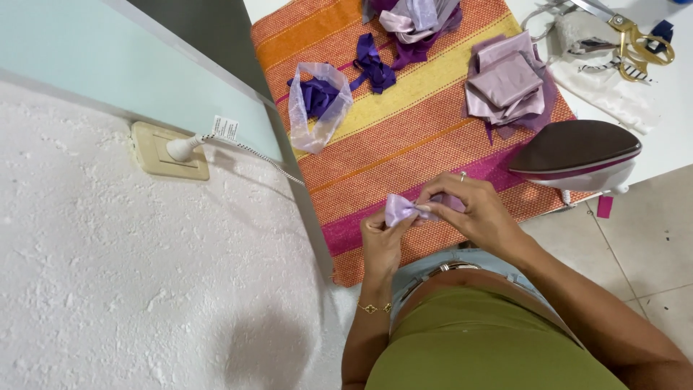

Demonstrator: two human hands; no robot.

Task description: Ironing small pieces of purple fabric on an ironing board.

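Observation:
Both hands meet over the near edge of a striped orange, yellow and pink cloth (404, 137). My left hand (380, 242) pinches one end of a small lilac ribbon bow (399, 209). The fingers of my right hand (473, 213) close on the bow's other side, with a ring on one finger. A thin gold bracelet sits on my left wrist.
On the cloth lie a clear bag of dark purple ribbon (317, 101), a loose purple ribbon (375, 68), a pile of lilac ribbon (415, 18) and folded mauve fabric pieces (509, 83). An iron (577, 155) rests tilted at right. Gold scissors (639, 43) lie far right. A wall socket with plug (170, 150) sits left.

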